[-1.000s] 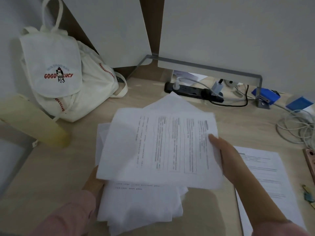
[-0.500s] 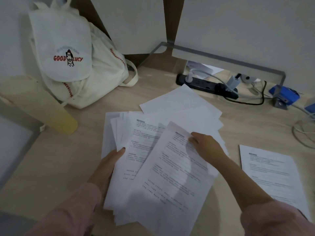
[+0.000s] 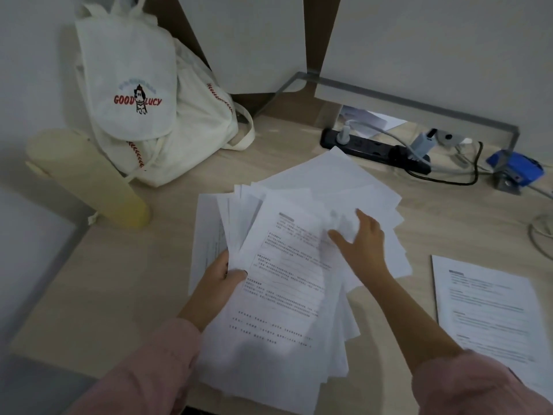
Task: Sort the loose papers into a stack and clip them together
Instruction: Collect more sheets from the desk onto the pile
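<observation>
A fanned pile of white printed papers (image 3: 287,283) lies on the wooden desk in the middle of the view. My left hand (image 3: 220,283) pinches the pile's left edge, thumb on the top sheet. My right hand (image 3: 360,241) lies flat on the pile's upper right part, fingers spread, blurred by motion. Blank sheets (image 3: 335,175) stick out behind the pile toward the power strip. One separate printed sheet (image 3: 484,307) rests on the desk to the right, apart from the pile. No clip is visible.
A white cloth backpack (image 3: 134,100) leans in the back left corner, with a pale yellow cylinder (image 3: 89,178) beside it. A black power strip (image 3: 374,149) with cables and a blue object (image 3: 514,169) sit at the back right. The desk's left edge (image 3: 59,265) runs diagonally.
The sheet that my right hand held up a second ago now lies on top of the pile. My right hand slid up and right over the papers; my left hand keeps hold of the left edge.
</observation>
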A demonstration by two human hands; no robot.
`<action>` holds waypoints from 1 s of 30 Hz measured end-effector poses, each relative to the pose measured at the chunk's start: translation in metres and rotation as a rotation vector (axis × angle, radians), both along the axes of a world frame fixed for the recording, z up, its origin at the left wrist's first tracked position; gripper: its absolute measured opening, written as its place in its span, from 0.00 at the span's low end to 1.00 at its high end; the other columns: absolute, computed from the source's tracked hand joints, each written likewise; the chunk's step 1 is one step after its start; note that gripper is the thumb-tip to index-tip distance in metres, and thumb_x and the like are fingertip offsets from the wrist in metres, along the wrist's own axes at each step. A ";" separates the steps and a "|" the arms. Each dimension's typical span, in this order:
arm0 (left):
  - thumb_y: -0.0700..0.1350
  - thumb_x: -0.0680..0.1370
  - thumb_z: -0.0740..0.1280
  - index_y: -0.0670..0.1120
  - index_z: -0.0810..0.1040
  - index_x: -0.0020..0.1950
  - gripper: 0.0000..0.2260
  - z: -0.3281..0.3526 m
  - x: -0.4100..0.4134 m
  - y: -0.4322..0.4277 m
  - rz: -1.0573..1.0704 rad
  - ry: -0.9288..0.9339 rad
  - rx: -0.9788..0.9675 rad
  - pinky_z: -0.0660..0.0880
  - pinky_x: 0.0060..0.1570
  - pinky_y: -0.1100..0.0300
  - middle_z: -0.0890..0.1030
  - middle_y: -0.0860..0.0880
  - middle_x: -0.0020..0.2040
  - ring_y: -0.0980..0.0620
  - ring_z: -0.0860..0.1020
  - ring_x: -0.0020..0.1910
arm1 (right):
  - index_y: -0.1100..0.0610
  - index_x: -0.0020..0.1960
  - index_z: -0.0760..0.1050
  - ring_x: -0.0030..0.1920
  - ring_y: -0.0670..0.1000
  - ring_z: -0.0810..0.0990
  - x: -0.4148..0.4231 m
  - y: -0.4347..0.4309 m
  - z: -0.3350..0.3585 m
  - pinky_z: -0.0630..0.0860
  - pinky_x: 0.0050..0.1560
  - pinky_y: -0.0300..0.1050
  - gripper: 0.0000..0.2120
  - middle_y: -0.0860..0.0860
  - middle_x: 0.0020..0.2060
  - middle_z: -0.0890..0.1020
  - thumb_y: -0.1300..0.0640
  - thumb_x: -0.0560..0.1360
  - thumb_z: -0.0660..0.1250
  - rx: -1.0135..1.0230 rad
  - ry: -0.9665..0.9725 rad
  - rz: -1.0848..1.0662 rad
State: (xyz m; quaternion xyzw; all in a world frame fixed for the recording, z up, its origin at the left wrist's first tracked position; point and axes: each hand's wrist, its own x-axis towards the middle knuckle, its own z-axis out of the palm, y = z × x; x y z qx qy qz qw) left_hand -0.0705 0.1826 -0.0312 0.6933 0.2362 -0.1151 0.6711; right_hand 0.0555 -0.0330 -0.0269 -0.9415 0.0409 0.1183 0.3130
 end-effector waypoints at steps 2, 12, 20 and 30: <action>0.35 0.77 0.60 0.54 0.75 0.56 0.16 0.015 0.005 -0.001 0.016 -0.056 -0.001 0.76 0.38 0.70 0.83 0.55 0.47 0.61 0.81 0.43 | 0.57 0.75 0.54 0.73 0.57 0.60 -0.008 -0.024 -0.002 0.58 0.72 0.54 0.43 0.56 0.74 0.61 0.42 0.69 0.70 0.202 0.220 -0.152; 0.46 0.63 0.68 0.55 0.77 0.53 0.18 0.079 0.039 -0.011 -0.139 -0.317 -0.081 0.76 0.41 0.69 0.84 0.61 0.46 0.61 0.82 0.47 | 0.55 0.69 0.67 0.64 0.55 0.76 -0.028 -0.052 0.031 0.76 0.59 0.48 0.23 0.53 0.64 0.77 0.50 0.75 0.61 1.028 0.320 0.107; 0.52 0.59 0.64 0.56 0.74 0.51 0.20 0.119 0.060 0.000 -0.219 -0.477 0.053 0.72 0.41 0.76 0.81 0.70 0.42 0.71 0.79 0.43 | 0.56 0.66 0.70 0.62 0.53 0.77 -0.010 -0.051 0.054 0.76 0.55 0.41 0.33 0.53 0.61 0.79 0.45 0.65 0.73 1.037 0.281 0.135; 0.40 0.72 0.63 0.57 0.75 0.50 0.13 0.108 0.068 -0.004 -0.019 -0.498 0.123 0.76 0.42 0.71 0.82 0.67 0.41 0.67 0.80 0.43 | 0.60 0.62 0.75 0.55 0.51 0.81 -0.004 -0.045 0.115 0.79 0.52 0.40 0.18 0.51 0.55 0.83 0.59 0.72 0.65 1.010 -0.042 -0.006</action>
